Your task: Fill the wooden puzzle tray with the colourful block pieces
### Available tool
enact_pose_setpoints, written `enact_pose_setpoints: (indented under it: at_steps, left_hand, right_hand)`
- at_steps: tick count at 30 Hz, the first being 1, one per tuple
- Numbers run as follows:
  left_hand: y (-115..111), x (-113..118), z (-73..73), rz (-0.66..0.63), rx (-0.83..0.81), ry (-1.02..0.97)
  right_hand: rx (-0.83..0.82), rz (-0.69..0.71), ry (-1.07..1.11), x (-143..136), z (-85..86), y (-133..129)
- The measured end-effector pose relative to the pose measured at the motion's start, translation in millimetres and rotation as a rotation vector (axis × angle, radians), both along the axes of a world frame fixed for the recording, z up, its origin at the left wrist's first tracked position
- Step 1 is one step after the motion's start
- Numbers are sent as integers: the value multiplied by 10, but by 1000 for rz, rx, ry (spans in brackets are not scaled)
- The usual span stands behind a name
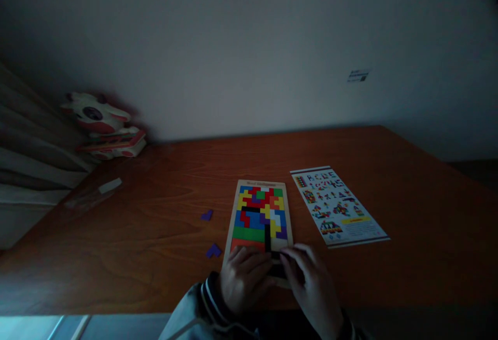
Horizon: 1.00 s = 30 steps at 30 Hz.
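A wooden tetris-style puzzle board [232, 220] lies flat near the table's front edge, filled with colored blocks and some dark stretches. I cannot tell whether those are dark blocks or bare slots. Over the board's lower left rests my left hand [245, 277], its fingers laid across the bottom rows. My right hand [311, 283] is at the lower right corner, thumb and forefinger brought together at a dark patch; whatever they pinch cannot be made out. Left of the board lie two purple blocks, an upper one [207, 215] and a lower V-shaped one [213, 250].
A printed pattern sheet [342, 207] lies right of the board on the brown table [163, 226]. At the back left stands a cow-like toy [112, 127], with clear plastic and a white slip [110, 185] nearer. A curtain hangs at far left; a wall closes the back.
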<state>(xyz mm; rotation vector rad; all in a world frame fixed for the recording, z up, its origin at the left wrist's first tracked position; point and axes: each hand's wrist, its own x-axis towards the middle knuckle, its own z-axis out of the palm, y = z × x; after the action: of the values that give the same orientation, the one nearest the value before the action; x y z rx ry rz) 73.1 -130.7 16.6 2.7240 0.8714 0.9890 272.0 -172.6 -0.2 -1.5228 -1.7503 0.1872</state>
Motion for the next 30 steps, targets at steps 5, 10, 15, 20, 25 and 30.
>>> enact_pose_setpoints:
  at_steps: [5, 10, 15, 20, 25, 30]
  left_hand:
    - [-8, 4, -39, 19, 8, -34]
    - [-29, -12, 81, -9, 39, -64]
    - [-45, -56, 129, -42, 51, -66]
    - [-44, -73, 94, -1, 39, -17]
    - [-46, -85, 21, 5, 36, 28]
    - [-48, -94, -50, -16, 10, 33]
  right_hand:
    - [96, 124, -106, 72, 42, -91]
    - [165, 235, -241, 116, 21, -187]
    - [161, 191, -290, 116, -26, -212]
    - [164, 178, -278, 100, -45, -210]
    - [176, 179, -270, 103, -44, -210]
    - [198, 204, -277, 104, -35, -210]
